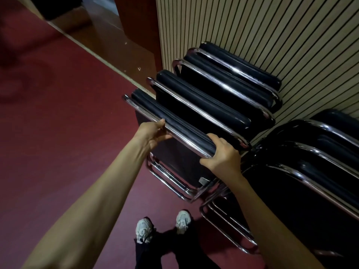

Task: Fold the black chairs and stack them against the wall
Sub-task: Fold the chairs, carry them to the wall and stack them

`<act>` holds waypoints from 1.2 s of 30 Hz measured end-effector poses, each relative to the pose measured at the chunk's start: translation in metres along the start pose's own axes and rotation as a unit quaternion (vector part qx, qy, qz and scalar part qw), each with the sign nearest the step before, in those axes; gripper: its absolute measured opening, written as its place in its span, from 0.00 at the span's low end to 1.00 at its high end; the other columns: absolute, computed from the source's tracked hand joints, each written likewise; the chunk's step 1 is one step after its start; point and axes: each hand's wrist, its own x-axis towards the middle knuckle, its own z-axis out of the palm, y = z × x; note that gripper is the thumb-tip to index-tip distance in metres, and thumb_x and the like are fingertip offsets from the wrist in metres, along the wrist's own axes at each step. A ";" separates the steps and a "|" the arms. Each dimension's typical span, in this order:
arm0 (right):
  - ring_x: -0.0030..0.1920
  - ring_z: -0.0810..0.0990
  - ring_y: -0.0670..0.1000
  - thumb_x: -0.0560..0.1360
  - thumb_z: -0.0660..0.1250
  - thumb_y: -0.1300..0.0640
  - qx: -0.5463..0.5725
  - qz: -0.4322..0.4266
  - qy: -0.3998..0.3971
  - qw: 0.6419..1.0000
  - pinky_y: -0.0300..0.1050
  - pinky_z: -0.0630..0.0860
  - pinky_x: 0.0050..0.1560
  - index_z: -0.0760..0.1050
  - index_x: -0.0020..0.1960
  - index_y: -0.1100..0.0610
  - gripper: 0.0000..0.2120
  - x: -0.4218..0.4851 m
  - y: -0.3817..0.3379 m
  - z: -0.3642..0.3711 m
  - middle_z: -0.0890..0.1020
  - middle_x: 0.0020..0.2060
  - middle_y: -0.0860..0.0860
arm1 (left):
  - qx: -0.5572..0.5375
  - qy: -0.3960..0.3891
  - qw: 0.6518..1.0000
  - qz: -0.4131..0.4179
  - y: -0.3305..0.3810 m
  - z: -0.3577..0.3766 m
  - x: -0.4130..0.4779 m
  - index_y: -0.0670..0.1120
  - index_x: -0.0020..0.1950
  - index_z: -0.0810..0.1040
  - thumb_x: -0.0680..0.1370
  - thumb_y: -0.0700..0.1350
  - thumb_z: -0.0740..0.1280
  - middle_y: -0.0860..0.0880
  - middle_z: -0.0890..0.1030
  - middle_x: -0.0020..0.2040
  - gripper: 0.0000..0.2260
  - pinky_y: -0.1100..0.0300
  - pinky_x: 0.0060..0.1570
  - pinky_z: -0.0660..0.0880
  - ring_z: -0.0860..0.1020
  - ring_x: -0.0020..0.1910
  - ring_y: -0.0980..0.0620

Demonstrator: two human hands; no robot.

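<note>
Red floor (pixel 58 136), slatted wall (pixel 272 35); left grip (pixel 153 133), right grip (pixel 223 155) on front chair (pixel 171 117)

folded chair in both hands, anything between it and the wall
Yes: three folded chairs lean in a row between the held chair and the slatted wall. It stands at the front of that row, gripped by the left hand and right hand.

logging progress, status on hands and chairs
Left hand and right hand both grip front chair, top rail. Three folded chairs behind it, against wall. Second stack crowds right side.
</note>
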 end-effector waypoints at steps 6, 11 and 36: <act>0.58 0.74 0.56 0.61 0.76 0.57 0.074 -0.028 0.046 0.996 0.52 0.75 0.55 0.70 0.67 0.56 0.35 0.027 0.020 -0.002 0.76 0.57 0.54 | 0.015 -0.042 0.999 -0.011 0.016 0.022 0.011 0.40 0.40 0.74 0.80 0.36 0.63 0.49 0.77 0.26 0.09 0.57 0.30 0.80 0.75 0.32 0.52; 0.57 0.75 0.56 0.61 0.75 0.59 -0.012 -0.101 0.168 0.981 0.48 0.71 0.60 0.74 0.63 0.64 0.31 0.024 0.030 0.012 0.80 0.55 0.59 | 0.011 -0.050 0.999 -0.017 0.014 0.024 0.013 0.40 0.40 0.75 0.80 0.37 0.64 0.46 0.75 0.36 0.08 0.56 0.32 0.80 0.75 0.35 0.51; 0.74 0.59 0.57 0.75 0.68 0.48 -0.114 -0.265 -0.118 0.950 0.54 0.58 0.73 0.59 0.75 0.57 0.34 -0.098 -0.212 0.072 0.64 0.73 0.57 | 0.042 0.105 0.984 0.136 -0.079 -0.268 -0.196 0.42 0.70 0.72 0.79 0.41 0.66 0.46 0.77 0.63 0.18 0.57 0.63 0.70 0.75 0.60 0.52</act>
